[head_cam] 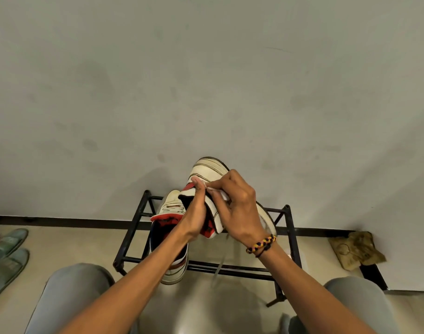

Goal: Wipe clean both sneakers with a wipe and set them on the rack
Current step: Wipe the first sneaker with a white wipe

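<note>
- The left hand (194,219) grips the held white leather sneaker with red collar and black tongue (207,174) at its opening, lifted above the black metal shoe rack (290,242).
- The right hand (238,206) pinches a small white wipe (224,195) and presses it on the side of the shoe.
- To do this step well, I think the left hand should keep the shoe steady and turn it slowly, so the wipe reaches also the sole edge and the toe.
- The loose lace (220,263) hangs down; it may catch on the rack bars.
- The rack holds the second white and red sneaker (168,239), which lies on the top bars, toe toward the wall.
- Beside the rack, on the floor, lie green slippers (6,251) and a crumpled brown bag (355,251).
</note>
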